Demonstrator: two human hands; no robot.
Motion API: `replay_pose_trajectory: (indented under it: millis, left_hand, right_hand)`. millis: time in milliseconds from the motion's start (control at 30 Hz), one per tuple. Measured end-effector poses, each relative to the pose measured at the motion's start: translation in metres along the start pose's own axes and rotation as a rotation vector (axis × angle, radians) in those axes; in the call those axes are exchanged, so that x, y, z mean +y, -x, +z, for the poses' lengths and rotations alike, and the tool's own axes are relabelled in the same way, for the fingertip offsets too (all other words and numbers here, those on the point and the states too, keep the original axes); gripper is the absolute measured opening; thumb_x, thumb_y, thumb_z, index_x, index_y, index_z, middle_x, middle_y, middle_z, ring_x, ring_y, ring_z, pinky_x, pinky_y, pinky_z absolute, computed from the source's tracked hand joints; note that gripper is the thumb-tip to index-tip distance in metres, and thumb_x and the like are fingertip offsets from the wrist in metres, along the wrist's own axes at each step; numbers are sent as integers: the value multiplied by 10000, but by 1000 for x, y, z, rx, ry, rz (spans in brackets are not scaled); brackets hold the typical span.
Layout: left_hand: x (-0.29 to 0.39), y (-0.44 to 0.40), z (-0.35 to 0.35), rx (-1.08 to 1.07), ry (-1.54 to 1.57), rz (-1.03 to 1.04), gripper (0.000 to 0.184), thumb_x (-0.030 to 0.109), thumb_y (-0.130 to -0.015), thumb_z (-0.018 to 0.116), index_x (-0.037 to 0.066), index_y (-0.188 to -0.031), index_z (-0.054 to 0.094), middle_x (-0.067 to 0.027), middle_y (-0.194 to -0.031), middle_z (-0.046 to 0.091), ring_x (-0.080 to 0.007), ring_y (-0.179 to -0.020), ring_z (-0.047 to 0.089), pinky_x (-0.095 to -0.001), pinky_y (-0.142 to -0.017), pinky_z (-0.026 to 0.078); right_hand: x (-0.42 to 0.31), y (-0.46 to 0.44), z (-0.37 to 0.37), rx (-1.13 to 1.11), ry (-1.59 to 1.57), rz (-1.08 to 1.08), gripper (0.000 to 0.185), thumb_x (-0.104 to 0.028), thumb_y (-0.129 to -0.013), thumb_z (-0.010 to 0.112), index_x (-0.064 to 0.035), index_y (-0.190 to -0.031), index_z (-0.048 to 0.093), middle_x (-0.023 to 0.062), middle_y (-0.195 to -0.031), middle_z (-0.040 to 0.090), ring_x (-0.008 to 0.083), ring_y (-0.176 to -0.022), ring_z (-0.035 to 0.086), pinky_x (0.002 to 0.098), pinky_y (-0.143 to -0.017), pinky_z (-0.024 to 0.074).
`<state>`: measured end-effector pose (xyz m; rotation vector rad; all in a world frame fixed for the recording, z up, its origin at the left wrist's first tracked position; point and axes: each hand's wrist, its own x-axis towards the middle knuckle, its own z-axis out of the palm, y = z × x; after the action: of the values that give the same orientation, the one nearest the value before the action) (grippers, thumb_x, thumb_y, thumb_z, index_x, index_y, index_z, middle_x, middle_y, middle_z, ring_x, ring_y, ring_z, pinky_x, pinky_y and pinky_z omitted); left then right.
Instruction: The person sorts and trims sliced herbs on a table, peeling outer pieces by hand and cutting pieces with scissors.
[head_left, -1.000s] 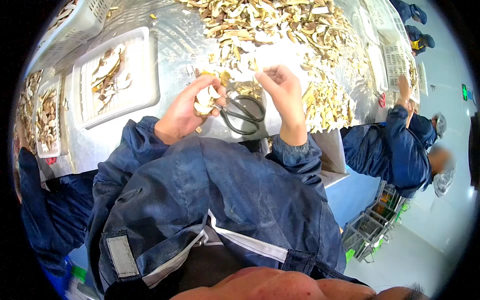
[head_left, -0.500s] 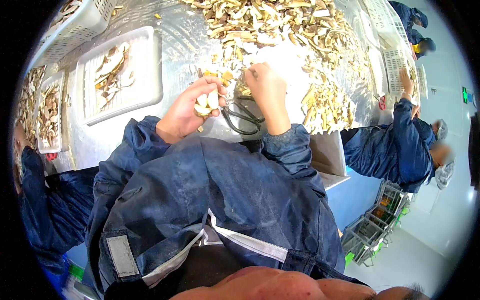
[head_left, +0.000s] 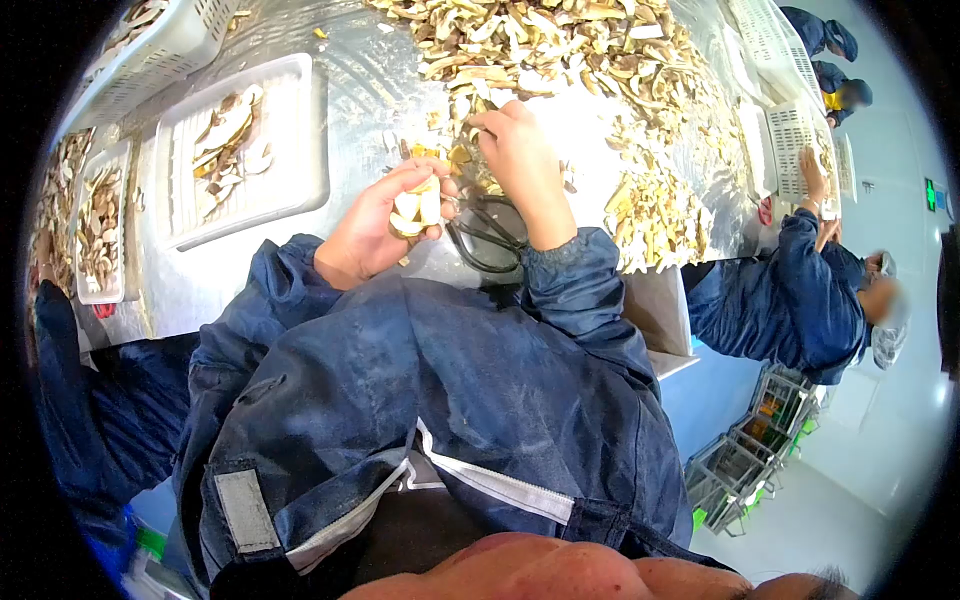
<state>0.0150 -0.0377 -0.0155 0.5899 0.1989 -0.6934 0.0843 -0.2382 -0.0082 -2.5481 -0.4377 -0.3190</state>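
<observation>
Several pale mushroom slices [head_left: 416, 207] lie in my left hand [head_left: 375, 222], its fingers curled round them. My right hand [head_left: 518, 150] reaches over the near edge of the mushroom heap [head_left: 560, 60], its fingertips at some small pieces; whether it grips one cannot be made out. Black-handled scissors [head_left: 487, 235] rest on the metal table [head_left: 350, 120] between my hands, partly under my right wrist. Small yellowish scraps [head_left: 430, 150] lie just beyond my left hand.
A white tray [head_left: 285, 190] with mushroom slices is on the left, beside a narrower tray [head_left: 103, 235] and a white basket [head_left: 175, 60]. More baskets [head_left: 790, 130] stand at the right, where a co-worker [head_left: 800, 290] works. Another person's sleeve [head_left: 70, 380] shows at far left.
My right hand has moved left and then farther forward, to the heap's near edge. My left hand has stayed nearly in place with its slices.
</observation>
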Motion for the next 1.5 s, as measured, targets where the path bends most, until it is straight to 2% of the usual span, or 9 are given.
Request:
replay_pose_trajectory:
  millis: [233, 433, 600, 933, 1033, 1067, 1167, 1367, 1500]
  left_hand:
    - [1, -4, -1, 5, -22, 13, 227, 288, -1005, 520, 104, -1129, 565, -65, -998, 639, -184, -844, 644, -277, -582, 514]
    - [8, -5, 3, -10, 89, 21, 308, 320, -1045, 449, 86, -1213, 557, -88, -1029, 664, -215, -880, 680, -305, -618, 539]
    - [5, -3, 3, 20, 70, 23, 315, 316, -1045, 430, 88, -1216, 567, -76, -1014, 661, -202, -869, 668, -287, -575, 533]
    - [5, -2, -5, -87, 175, -61, 329, 305, -1051, 421, 81, -1250, 555, -83, -1030, 646, -186, -855, 641, -259, -513, 525]
    - [5, -2, -6, -76, 157, -47, 335, 313, -1050, 424, 82, -1259, 550, -84, -1029, 644, -183, -855, 637, -259, -509, 525]
    - [4, -2, -6, -65, 147, -36, 337, 316, -1050, 426, 83, -1261, 548, -84, -1028, 644, -183, -856, 637, -261, -510, 526]
    - [5, -2, -4, 9, 100, -7, 359, 342, -1052, 426, 78, -1264, 544, -80, -1028, 645, -184, -848, 648, -262, -511, 528]
    - [9, -1, 10, -9, 83, 23, 453, 426, -1065, 358, 75, -1275, 553, -91, -1056, 667, -205, -879, 671, -301, -574, 532]
    - [6, -1, 8, 63, 16, 37, 511, 475, -1061, 333, 70, -1270, 563, -105, -1047, 663, -196, -856, 672, -299, -531, 531]
  right_hand:
    - [-3, 11, -19, -107, -136, 267, 174, -142, -814, 716, -66, -970, 704, 108, -824, 667, 269, -744, 666, 364, -662, 524]
    - [-42, 5, -47, -447, -1068, 341, 209, -171, -857, 758, -17, -978, 686, 37, -769, 668, 86, -687, 620, 250, -616, 474]
    - [-13, -22, 5, -54, -238, 110, 257, -190, -789, 738, 15, -920, 655, 209, -797, 657, 389, -750, 654, 456, -660, 519]
    - [-11, -2, -4, -52, -97, 215, 250, -137, -840, 681, 38, -1019, 679, 198, -843, 714, 295, -719, 703, 354, -658, 547]
    - [-10, 3, -21, -21, -432, 408, 244, -112, -834, 658, 17, -1039, 689, 189, -814, 706, 281, -722, 701, 353, -656, 538]
    - [-13, 5, -28, -59, -539, 515, 235, -106, -861, 650, 33, -1047, 690, 109, -808, 716, 149, -695, 665, 273, -641, 512]
    - [-16, 12, -38, -124, -848, 538, 215, -112, -893, 659, 51, -1030, 689, 45, -807, 699, 83, -693, 616, 235, -633, 487]
    - [-46, 16, -52, -396, -1030, 519, 198, -121, -908, 686, 37, -1025, 694, 47, -872, 696, 97, -730, 608, 231, -667, 485]
    - [-18, 5, -26, -98, -459, 389, 204, -172, -881, 706, 1, -987, 716, 127, -834, 722, 195, -663, 667, 311, -627, 514]
